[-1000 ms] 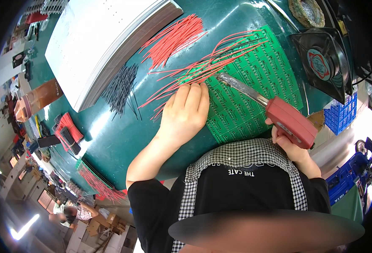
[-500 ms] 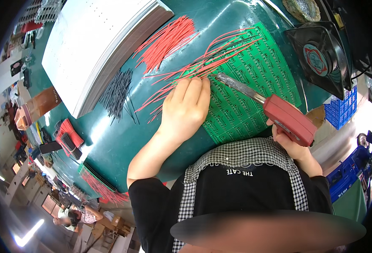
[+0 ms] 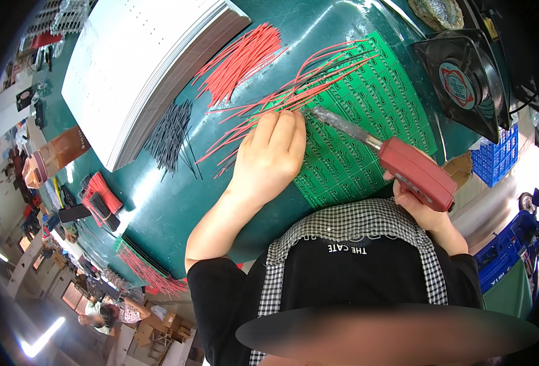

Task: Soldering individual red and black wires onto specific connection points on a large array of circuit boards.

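Observation:
A green circuit board panel (image 3: 349,165) lies on the table in front of me, with red and black wires (image 3: 318,90) fanned across its far left part. My left hand (image 3: 272,149) rests at the panel's left edge, fingers drawn together and pinching a wire; the fingertips are partly hidden. In my right hand (image 3: 411,204) is a red soldering gun (image 3: 417,174), gripped by its handle. Its dark metal barrel points left, the tip just right of my left fingertips, close to the panel.
Beyond my left hand lie a pile of red wires (image 3: 239,64) and a pile of black wires (image 3: 170,137). A thick white stack of sheets (image 3: 141,67) stands at the far left. To the right are a black fan (image 3: 465,85), a blue crate (image 3: 495,155) and a dish (image 3: 437,13).
The soldering gun has shifted very slightly left, its tip nearer my left fingertips. My left hand has stayed almost in place.

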`<control>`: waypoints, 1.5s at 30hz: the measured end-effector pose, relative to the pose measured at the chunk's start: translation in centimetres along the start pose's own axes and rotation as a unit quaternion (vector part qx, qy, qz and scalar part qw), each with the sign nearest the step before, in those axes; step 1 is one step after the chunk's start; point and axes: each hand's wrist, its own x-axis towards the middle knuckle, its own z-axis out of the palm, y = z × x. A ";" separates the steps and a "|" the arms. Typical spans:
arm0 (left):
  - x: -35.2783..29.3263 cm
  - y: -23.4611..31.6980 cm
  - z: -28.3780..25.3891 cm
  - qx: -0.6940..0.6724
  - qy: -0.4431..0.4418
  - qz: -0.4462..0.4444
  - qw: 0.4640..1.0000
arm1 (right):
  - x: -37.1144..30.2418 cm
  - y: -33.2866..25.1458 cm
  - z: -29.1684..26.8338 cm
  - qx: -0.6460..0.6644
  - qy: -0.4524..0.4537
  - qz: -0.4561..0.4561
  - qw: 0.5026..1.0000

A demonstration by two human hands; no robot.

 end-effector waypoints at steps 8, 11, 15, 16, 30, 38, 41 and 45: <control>0.1 0.0 0.1 -0.010 0.004 -0.007 1.000 | -0.4 0.3 -0.2 0.062 0.023 -0.017 0.998; 0.3 0.0 0.4 -0.063 0.042 -0.030 0.997 | -0.6 0.6 -0.5 0.065 0.021 -0.020 0.997; 1.2 0.2 0.4 -0.057 0.031 -0.038 0.997 | -0.5 0.4 -0.6 0.058 0.030 0.001 0.998; 1.2 0.1 0.5 -0.059 0.026 -0.035 0.997 | -0.5 0.4 -0.6 0.058 0.031 0.002 0.998; 1.4 0.0 0.8 -0.072 0.021 -0.015 0.997 | -0.3 0.2 -0.5 0.020 0.048 -0.033 0.998; 1.6 0.0 0.7 -0.064 0.020 -0.011 0.998 | -0.5 1.0 -1.3 -0.179 0.037 -0.107 0.977; 1.5 0.0 0.8 -0.046 0.024 -0.004 0.999 | -0.8 0.7 -1.2 -0.101 0.038 -0.059 0.992; 1.6 0.2 0.8 -0.038 0.019 0.001 0.999 | -0.8 0.6 -1.1 0.051 0.063 -0.031 0.996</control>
